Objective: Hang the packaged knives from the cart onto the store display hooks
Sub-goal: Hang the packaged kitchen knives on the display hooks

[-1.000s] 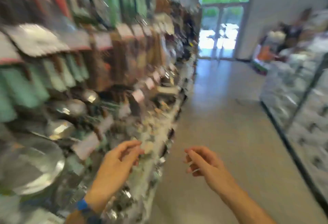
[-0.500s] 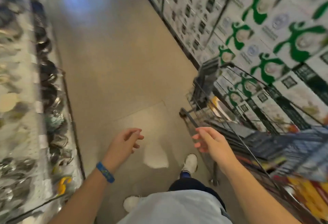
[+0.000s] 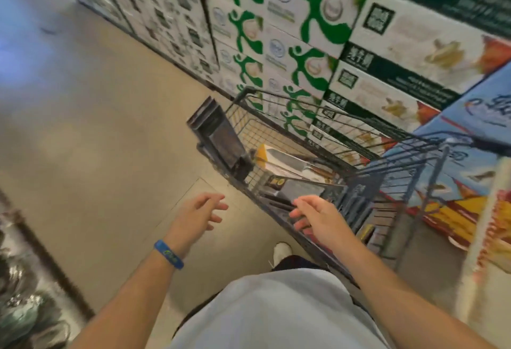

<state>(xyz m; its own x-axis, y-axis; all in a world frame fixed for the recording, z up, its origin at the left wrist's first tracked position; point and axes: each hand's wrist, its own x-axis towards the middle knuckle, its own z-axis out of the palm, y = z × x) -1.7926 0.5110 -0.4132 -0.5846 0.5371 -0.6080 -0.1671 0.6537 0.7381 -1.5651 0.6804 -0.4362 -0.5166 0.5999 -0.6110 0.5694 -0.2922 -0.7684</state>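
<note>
1. Down in the wire cart [image 3: 246, 124], the packaged knives [image 3: 286, 162] lie flat in a loose pile, a broad blade showing on the top pack.
2. My right hand [image 3: 318, 217] hovers over the cart's near end above the packs, fingers loosely spread, gripping nothing.
3. My left hand [image 3: 197, 214], a blue wristband [image 3: 168, 254] at its wrist, hangs open over the floor [image 3: 96, 133] beside the cart.
4. Stacked cartons [image 3: 304, 17] stand behind the cart.
</note>
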